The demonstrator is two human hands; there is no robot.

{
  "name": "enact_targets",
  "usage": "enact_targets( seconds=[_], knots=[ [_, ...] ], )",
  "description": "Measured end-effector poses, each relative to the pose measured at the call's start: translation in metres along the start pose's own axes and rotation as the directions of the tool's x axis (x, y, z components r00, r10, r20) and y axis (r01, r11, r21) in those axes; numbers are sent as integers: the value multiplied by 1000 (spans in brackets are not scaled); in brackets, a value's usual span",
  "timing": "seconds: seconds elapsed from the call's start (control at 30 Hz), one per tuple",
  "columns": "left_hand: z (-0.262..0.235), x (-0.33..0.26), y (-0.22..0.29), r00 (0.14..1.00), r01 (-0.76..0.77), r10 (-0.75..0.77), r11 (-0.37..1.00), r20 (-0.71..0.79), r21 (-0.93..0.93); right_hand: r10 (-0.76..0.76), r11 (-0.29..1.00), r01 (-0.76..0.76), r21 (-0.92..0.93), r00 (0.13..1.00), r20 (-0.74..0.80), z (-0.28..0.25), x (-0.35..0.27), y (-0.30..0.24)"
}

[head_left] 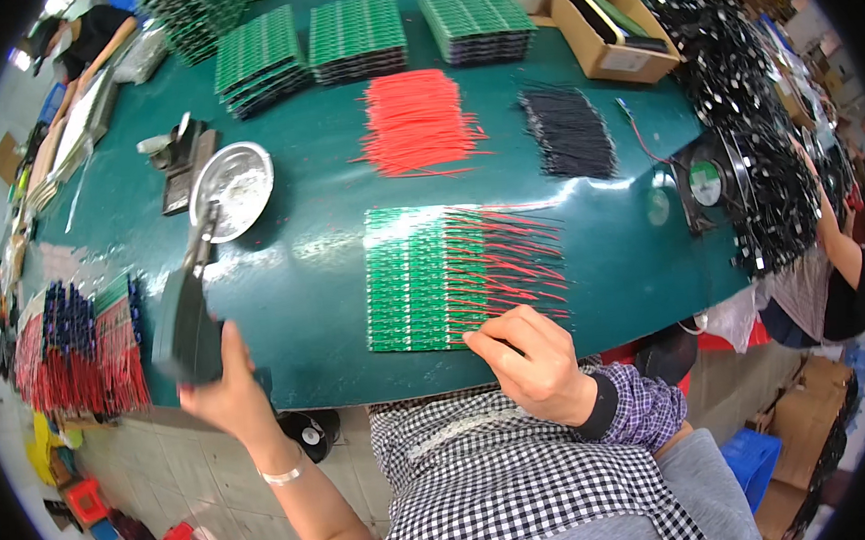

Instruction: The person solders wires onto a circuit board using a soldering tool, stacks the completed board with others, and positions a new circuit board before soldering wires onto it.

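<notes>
My left hand [236, 399] is closed around a dark grey soldering gun [186, 332], blurred by motion. The gun's narrow nose reaches up to a round silver bowl [267, 173]. In front of me lies a green circuit board panel [403, 282] made of many small boards. Thin red wires [522, 254] run from its right part out over the table. At the panel's lower edge, my right hand [534, 363] is pinched together, its fingertips by the lowest wires. What sits between those fingertips is too small to make out.
Beyond the panel lie a red wire pile [412, 121] and a black wire pile [568, 132]. Stacked green panels [356, 35] and a cardboard box [629, 61] stand at the back. Wired boards [77, 345] lie left; black cables [744, 128] heap up right, near other people.
</notes>
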State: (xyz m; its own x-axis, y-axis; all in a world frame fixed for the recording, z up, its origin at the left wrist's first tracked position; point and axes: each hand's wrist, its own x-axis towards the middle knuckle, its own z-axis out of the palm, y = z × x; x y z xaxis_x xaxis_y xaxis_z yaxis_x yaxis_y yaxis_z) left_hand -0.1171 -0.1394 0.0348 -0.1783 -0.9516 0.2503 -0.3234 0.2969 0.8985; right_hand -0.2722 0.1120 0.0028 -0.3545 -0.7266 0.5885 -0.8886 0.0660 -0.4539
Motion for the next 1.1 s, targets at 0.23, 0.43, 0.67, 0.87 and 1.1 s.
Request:
enact_targets(
  seconds=[0.23, 0.43, 0.67, 0.87, 1.1],
  knots=[
    [-38, -98, 21, 953, 264, -195, 911, 232, -317, 40, 998, -42, 48, 999, 30, -4, -1, -5],
    [-75, -154, 1, 858, 383, -369, 923, 357, 34, 4, 999, -9, 41, 994, 106, -1, -8, -1],
    [-80, -156, 5, 900, 45, -95, 991, 426, 126, 3, 999, -7, 43, 995, 98, 2, -8, -1],
    [-75, -148, 12, 851, 13, -81, 991, 519, 134, 15, 1000, -17, 21, 994, 109, 2, -7, -2],
    [-75, -152, 8, 874, -14, -24, 997, 486, 74, 47, 998, -51, 47, 996, 81, 3, -3, -6]
  ],
)
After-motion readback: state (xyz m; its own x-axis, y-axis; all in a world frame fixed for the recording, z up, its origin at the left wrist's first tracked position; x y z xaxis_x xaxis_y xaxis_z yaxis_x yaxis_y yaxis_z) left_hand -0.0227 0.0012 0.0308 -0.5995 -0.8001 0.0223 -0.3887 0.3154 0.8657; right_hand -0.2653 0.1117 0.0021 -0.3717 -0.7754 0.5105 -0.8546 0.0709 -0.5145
